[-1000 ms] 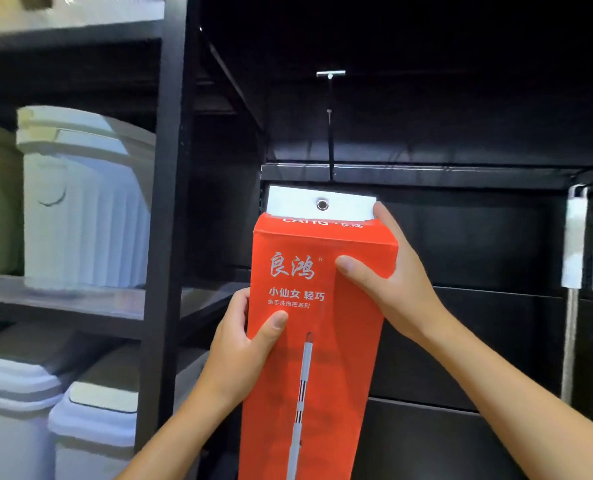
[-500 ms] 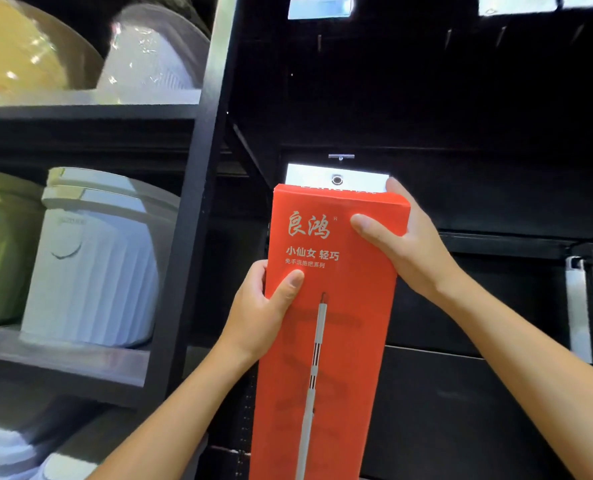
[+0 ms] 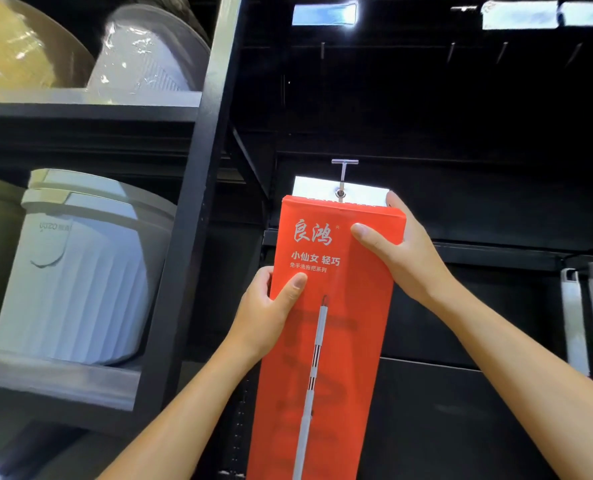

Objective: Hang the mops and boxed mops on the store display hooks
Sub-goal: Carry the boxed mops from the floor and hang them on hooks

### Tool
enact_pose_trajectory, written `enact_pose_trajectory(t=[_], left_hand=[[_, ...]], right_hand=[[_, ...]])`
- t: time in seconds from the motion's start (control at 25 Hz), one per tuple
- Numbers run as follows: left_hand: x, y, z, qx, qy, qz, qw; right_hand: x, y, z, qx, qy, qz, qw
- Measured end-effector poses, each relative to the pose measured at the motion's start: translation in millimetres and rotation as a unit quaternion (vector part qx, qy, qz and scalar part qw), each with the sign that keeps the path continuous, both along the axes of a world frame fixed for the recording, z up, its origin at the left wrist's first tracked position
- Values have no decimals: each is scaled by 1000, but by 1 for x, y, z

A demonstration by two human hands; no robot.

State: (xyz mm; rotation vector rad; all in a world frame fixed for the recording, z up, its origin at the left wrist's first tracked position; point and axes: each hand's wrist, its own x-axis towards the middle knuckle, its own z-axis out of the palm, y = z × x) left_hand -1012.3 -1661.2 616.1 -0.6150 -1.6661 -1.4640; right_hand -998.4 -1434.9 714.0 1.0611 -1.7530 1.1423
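Bare hands [image 3: 261, 315] [image 3: 407, 259] and forearms [image 3: 517, 362]

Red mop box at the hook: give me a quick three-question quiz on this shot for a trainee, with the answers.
1. True or false: only the left hand holds the red box.
2. Where is the metal hook relative to the box's white tab? A: right at its eyelet. B: far to its right. C: below the box.
3. Which hand grips the box higher up?
Key: 1 false, both hands grip it. 2 A. 3 the right hand, near the top corner.
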Motion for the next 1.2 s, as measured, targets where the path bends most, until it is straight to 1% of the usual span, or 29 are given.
enact_pose_trajectory(t=[0.16, 0.32, 0.52, 0.76, 0.96, 1.2], left_hand=[[-14, 2, -2, 14, -25, 0, 1000], [-45, 7, -9, 36, -61, -10, 997], [-94, 12, -19, 47, -88, -3, 995], [-151, 18, -16, 44, -132, -11, 990], [-189, 23, -18, 46, -145, -21, 988], [-206, 21, -18, 51, -149, -23, 987]], right_hand=[[-11, -2, -2, -5, -15, 18, 1000], [-42, -1, -7, -10, -44, 18, 999], [-102, 1, -11, -4, -61, 3, 998], [-175, 5, -16, -9, -90, -8, 996], [-227, 7, -17, -4, -102, -29, 994], [-248, 6, -19, -11, -100, -13, 995]])
